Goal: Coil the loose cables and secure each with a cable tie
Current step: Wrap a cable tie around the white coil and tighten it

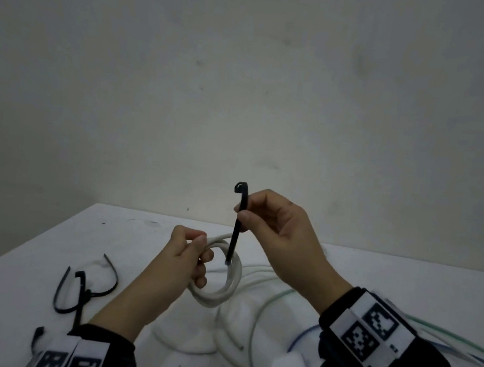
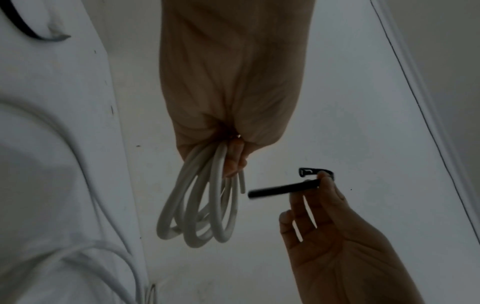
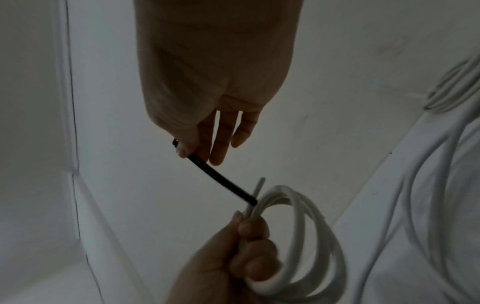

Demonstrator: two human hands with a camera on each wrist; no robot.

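The left hand (image 1: 187,256) is raised above the white table (image 1: 26,263), its fingers curled round one side of a coiled white cable (image 1: 223,275), so that the loops hang together in a bunch just right of the fist. In the left wrist view the loops of the coil (image 2: 202,207) droop below the closed fist (image 2: 228,92), with a short cut end sticking out beside the fingers. The right hand (image 1: 283,234) is held a little higher and farther, to the right of the coil; its thumb and forefinger pinch a black cable tie (image 1: 237,222) near the head end, while the other fingers are loosely spread. The tie stands nearly upright, its head bent over at the top, and its lower tip reaches down to the top of the coil, touching or almost touching the loops; the right wrist view shows the tip (image 3: 250,200) meeting the bundle (image 3: 298,236) just above the left hand's fingers (image 3: 253,228). On the table, near and to the left, lie several spare black cable ties (image 1: 81,291) in a loose heap. Near and to the right, loose cables (image 1: 254,322) sprawl over the table, mostly white, with a green one (image 1: 453,337) and a blue one (image 1: 301,334) running off to the right. A plain pale wall (image 1: 247,77) rises behind the table's far edge.
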